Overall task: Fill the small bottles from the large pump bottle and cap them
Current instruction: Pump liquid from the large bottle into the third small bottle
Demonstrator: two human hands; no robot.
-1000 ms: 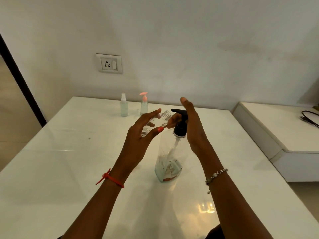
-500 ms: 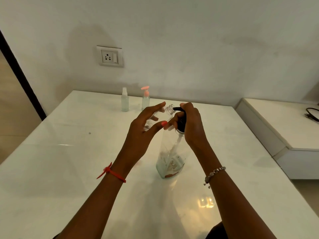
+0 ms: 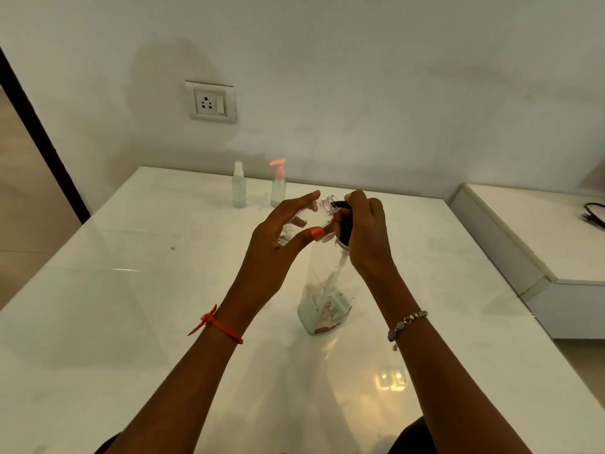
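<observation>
Now right hand (image 3: 366, 237) curling down over black pump head (image 3: 344, 222), where a second ago fingers were standing straight above it. Pressing stroke probably beginning, so filling getting under way.

Left hand (image 3: 278, 244) pinching small bottle (image 3: 322, 206) between thumb and fingers, holding it tilted. Open mouth sitting at nozzle, touching or just beside; glare hiding which.

Large pump bottle (image 3: 327, 290) standing directly below right grip: clear, squarish plastic, running low on pale liquid, dip tube showing.

Spray-top bottle (image 3: 239, 188) and pink-pump bottle (image 3: 278, 186) standing well beyond both grips on glossy white table (image 3: 131, 322).
</observation>
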